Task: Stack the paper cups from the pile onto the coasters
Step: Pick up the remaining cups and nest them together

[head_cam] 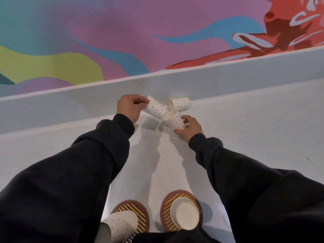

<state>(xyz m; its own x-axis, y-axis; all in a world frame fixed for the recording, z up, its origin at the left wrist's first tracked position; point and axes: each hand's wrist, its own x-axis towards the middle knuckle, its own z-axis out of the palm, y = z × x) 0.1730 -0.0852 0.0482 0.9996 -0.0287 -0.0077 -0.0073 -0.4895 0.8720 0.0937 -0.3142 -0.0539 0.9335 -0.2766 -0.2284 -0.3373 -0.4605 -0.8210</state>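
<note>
Three dotted white paper cups are at the far side of the pale counter. My left hand [129,107] pinches one tilted cup [155,109] by its end. My right hand [190,127] grips a second cup [174,121], its open mouth turned up and left. A third cup [179,103] lies on its side against the raised ledge, free of both hands. Close to me are two round brown coasters with gold stripes. The left coaster [135,210] carries a dotted cup [120,223]. The right coaster [167,205] carries a cup [185,213] seen from above.
A raised pale ledge [228,79] runs along the back of the counter under a colourful painted wall [122,32]. My black sleeves cover much of the near counter on both sides.
</note>
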